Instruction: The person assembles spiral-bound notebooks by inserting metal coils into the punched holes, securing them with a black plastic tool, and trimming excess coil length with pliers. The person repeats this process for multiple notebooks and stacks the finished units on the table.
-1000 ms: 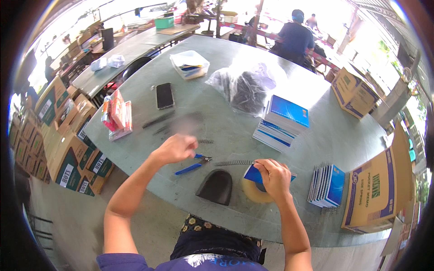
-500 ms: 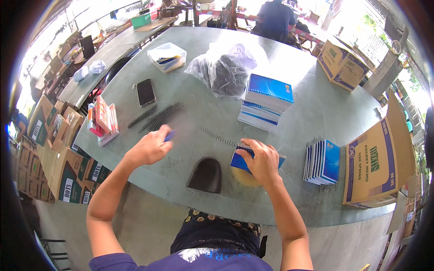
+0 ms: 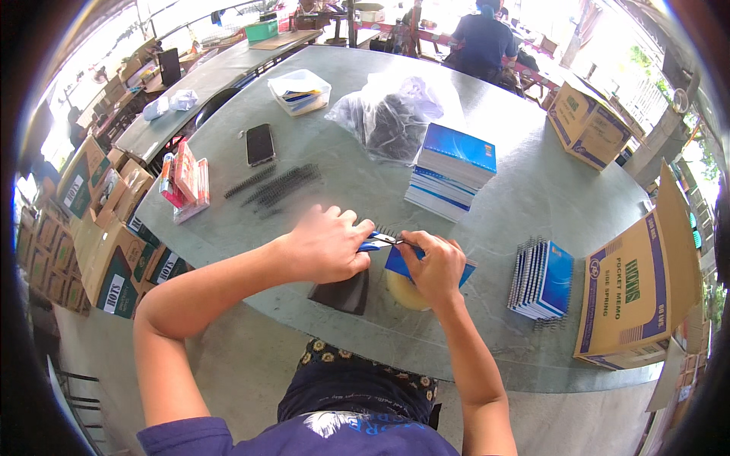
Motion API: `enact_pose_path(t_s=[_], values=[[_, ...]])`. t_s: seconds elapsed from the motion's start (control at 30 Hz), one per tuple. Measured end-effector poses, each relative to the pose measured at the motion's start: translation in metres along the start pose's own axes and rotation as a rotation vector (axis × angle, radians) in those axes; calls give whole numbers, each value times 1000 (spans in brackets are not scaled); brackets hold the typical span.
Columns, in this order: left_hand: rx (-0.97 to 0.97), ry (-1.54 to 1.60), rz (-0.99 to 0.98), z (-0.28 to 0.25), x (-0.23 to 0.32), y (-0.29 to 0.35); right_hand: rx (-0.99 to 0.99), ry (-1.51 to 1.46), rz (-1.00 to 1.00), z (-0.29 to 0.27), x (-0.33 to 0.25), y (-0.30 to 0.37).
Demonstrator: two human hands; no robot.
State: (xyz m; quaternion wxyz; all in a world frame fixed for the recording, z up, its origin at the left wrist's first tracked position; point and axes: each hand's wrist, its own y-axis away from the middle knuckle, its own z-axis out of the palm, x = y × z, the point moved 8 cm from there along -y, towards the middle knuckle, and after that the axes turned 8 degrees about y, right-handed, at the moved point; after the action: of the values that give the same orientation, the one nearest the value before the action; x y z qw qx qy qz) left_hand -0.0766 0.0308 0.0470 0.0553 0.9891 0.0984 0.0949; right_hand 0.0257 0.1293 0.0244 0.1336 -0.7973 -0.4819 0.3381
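Observation:
My left hand [image 3: 331, 245] is closed round blue-handled pliers [image 3: 375, 243], whose jaws point right at the edge of a small blue notebook [image 3: 397, 263]. A dark wire spring coil [image 3: 386, 230] shows just above the jaws. My right hand [image 3: 439, 262] grips the notebook at its upper edge, fingertips touching the plier tips; the exact contact with the wire is too small to tell. Under the notebook sits a round yellowish object [image 3: 404, 293]. Left of it, beneath my left hand, lies a dark brown, flat-ended piece [image 3: 342, 295].
Loose black spring coils [image 3: 281, 186] lie at left near a phone [image 3: 260, 144] and red packets [image 3: 185, 182]. Spiral notebooks [image 3: 541, 281] stand by an open carton [image 3: 627, 281] at right. Beyond are a notebook stack [image 3: 452, 171], plastic bag [image 3: 391, 118] and white tub [image 3: 300, 91]. A person [image 3: 484, 42] sits behind.
My left hand has swung right with the pliers, from beside the loose coils to the notebook's edge. The spring coil that stretched out left of the notebook is now mostly hidden behind that hand.

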Motion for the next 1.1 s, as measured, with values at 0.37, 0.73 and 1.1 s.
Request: enact_pose_path(t_s=[0.37, 0.73, 1.1], values=[[126, -236, 160, -7, 13, -10, -23, 54, 72, 3, 2, 0], [341, -191, -26, 74, -94, 27, -110, 119, 17, 9, 4, -4], [407, 464, 309, 32, -3, -37, -182, 117, -8, -18, 4, 2]])
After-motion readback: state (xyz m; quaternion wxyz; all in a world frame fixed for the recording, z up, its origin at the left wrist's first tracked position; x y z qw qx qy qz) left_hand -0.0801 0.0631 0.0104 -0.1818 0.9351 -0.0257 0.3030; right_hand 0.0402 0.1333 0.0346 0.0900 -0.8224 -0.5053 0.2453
